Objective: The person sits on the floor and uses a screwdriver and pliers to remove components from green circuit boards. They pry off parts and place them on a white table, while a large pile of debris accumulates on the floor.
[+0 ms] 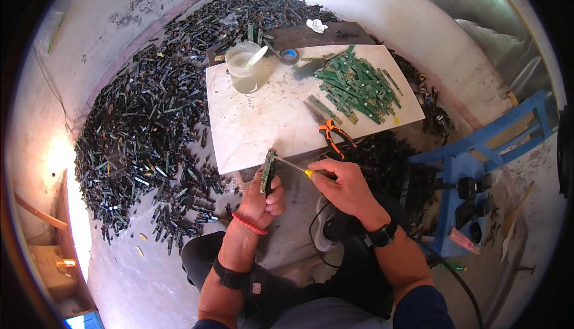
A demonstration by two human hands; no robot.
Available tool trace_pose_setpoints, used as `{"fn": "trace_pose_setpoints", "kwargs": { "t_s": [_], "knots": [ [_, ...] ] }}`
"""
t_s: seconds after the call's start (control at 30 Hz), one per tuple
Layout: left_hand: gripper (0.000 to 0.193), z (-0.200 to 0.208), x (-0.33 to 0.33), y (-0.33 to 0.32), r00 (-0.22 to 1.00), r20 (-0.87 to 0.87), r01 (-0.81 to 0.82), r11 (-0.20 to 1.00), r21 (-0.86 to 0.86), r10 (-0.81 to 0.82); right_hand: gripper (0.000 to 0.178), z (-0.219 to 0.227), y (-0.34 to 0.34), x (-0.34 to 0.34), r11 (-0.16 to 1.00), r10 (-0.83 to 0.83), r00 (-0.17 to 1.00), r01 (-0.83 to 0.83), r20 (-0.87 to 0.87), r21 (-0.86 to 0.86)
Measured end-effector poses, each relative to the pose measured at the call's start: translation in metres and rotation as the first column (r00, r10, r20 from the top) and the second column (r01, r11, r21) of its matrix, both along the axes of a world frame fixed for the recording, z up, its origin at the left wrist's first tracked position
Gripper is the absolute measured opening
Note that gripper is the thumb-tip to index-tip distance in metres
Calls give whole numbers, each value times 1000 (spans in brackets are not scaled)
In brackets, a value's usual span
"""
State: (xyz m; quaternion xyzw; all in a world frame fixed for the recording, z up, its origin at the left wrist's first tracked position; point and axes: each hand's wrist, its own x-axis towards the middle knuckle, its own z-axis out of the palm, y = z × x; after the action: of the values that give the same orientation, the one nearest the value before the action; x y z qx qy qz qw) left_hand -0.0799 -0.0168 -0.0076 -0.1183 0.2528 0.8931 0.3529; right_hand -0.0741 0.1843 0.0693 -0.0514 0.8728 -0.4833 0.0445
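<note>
- Left hand (263,200): fingers clamped around the near part of a narrow green circuit board (267,170), its far end jutting past them
- Right hand (347,188): fingers wrapped around a yellow-handled screwdriver (292,164), its shaft pointing left at the board; I cannot tell whether the tip touches
- Translucent plastic tub (239,82): cloudy liquid, white utensil (257,57) leaning inside
- White-topped bench (257,131): green circuit strips (359,84) heaped far right, orange-black pliers (330,134) nearer
- Floor (155,275): dark scrap heap (143,119) left and far; blue chair (487,149) right

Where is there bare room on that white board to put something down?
The widest bare patch is the near left of the white board, bordered by the tub, the pliers and the board's left and near edges. Green strips crowd its far right; dark pieces cover much floor leftward.
</note>
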Motion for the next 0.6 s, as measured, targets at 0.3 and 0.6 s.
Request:
{"fn": "trace_pose_setpoints", "kwargs": {
  "t_s": [0.3,0.6],
  "knots": [
    [45,2,1,12,988,-99,-143,925,-352,115,21,-11,-11,2,871,43,893,186,448,-454],
    [44,-4,0,15,984,-107,-173,884,-434,140,20,-25,-20,1,901,-1,938,151,346,-407]
  ]
}}
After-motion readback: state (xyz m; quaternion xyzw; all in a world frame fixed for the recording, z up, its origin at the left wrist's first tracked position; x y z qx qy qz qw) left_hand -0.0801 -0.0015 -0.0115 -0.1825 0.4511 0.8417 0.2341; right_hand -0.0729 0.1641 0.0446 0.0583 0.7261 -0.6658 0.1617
